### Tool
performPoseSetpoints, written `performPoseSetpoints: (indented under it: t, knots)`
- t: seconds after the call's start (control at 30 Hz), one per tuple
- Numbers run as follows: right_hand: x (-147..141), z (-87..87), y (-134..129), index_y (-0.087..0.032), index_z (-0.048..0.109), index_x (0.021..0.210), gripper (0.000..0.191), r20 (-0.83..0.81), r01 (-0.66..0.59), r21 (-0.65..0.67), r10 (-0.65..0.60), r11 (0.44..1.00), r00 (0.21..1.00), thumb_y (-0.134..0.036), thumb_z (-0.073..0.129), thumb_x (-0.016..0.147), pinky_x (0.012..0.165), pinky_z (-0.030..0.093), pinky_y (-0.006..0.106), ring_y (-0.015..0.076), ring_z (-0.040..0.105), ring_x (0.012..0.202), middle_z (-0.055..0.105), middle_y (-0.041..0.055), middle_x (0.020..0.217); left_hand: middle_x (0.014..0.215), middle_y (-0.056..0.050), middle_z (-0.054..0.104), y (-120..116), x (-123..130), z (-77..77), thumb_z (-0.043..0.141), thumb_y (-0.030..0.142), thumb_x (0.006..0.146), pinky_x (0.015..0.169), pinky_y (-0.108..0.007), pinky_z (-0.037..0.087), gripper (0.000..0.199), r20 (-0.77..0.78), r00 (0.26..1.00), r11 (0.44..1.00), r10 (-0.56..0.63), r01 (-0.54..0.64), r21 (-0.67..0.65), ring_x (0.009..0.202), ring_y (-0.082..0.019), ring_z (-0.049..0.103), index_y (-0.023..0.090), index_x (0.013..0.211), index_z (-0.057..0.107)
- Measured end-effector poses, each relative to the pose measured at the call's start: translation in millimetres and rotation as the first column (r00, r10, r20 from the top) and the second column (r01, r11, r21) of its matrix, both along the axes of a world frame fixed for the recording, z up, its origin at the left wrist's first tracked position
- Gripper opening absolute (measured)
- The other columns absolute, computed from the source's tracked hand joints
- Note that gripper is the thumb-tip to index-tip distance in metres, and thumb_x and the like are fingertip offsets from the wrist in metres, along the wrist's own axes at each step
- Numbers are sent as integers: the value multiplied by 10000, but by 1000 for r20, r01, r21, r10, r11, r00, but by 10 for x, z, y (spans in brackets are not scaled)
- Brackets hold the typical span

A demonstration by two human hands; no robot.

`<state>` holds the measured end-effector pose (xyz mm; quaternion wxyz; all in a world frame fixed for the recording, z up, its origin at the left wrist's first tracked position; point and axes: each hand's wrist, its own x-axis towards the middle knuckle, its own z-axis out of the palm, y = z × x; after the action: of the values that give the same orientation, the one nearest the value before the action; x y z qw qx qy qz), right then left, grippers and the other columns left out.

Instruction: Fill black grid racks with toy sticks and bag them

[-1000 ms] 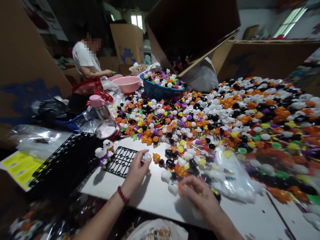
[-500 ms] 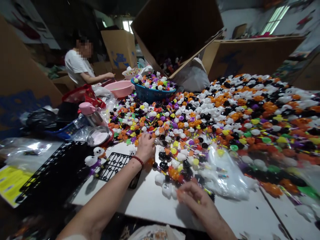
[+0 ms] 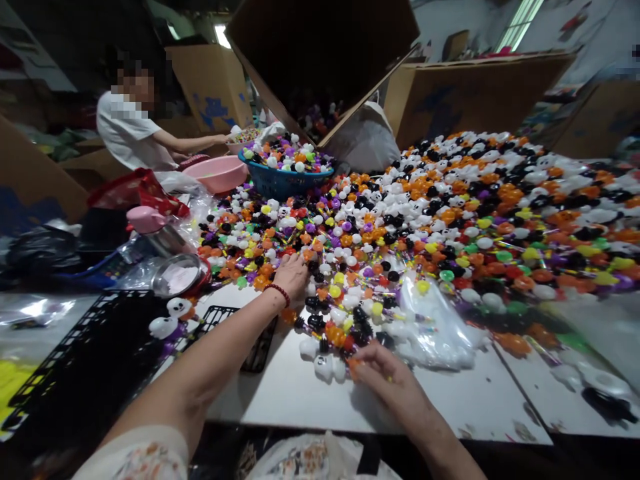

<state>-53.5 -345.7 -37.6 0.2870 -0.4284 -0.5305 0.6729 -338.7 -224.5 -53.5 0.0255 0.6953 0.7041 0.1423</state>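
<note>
My left hand (image 3: pixel 293 277), with a dark red bead bracelet (image 3: pixel 278 292) at the wrist, reaches to the near edge of a heap of small plastic figures (image 3: pixel 350 227). Its fingers are bent down among the pieces; what they hold is hidden. My right hand (image 3: pixel 387 377) pinches a small orange plastic piece (image 3: pixel 355 369) between thumb and fingers, low over the white table (image 3: pixel 295 403). Just left of it lies a white skull-faced figure (image 3: pixel 324 367). Under my left forearm is a black grid tray (image 3: pixel 257 353), partly covered by the arm.
Two skull-headed figures (image 3: pixel 164 327) stand by a larger black crate (image 3: pixel 85 360) at left. A metal bowl of white powder (image 3: pixel 177 275), a pink-lidded flask (image 3: pixel 146 220), a blue basket (image 3: pixel 285 181) and a clear plastic bag (image 3: pixel 435 333) surround the heap. A co-worker (image 3: pixel 131 130) sits behind.
My left hand has pushed a little farther into the heap's edge. The right hand keeps its pinch on the orange piece. The whole view has shifted slightly, and the co-worker's arm reaches farther forward.
</note>
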Motion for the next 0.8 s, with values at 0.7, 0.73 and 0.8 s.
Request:
performPoseSetpoints:
  t: [0.7, 0.73, 0.8]
  knots:
    - [-174, 150, 76, -209, 619, 1120, 306, -3, -42, 269, 44, 962, 999, -432, 609, 910, 801, 505, 278, 176, 632, 937, 686, 52, 1043, 873, -37, 684, -1272, 668, 433, 692, 148, 797, 840, -247, 565, 58, 815, -476, 930, 329, 12, -368, 826, -116, 664, 135, 826, 644]
    - [-193, 159, 79, -208, 622, 1121, 305, -6, -47, 274, 51, 961, 999, -428, 609, 910, 799, 508, 278, 176, 638, 937, 691, 54, 1047, 867, -42, 685, -1315, 698, 413, 697, 157, 800, 829, -244, 570, 63, 812, -484, 930, 326, 12, -367, 833, -123, 667, 131, 812, 641]
    - [-217, 172, 84, -205, 631, 1119, 301, -1, -47, 298, 50, 953, 999, -419, 611, 908, 804, 514, 281, 179, 650, 939, 701, 56, 1050, 900, -45, 689, -1377, 745, 398, 709, 184, 806, 802, -233, 570, 111, 819, -473, 938, 324, 49, -343, 842, -127, 670, 137, 891, 655]
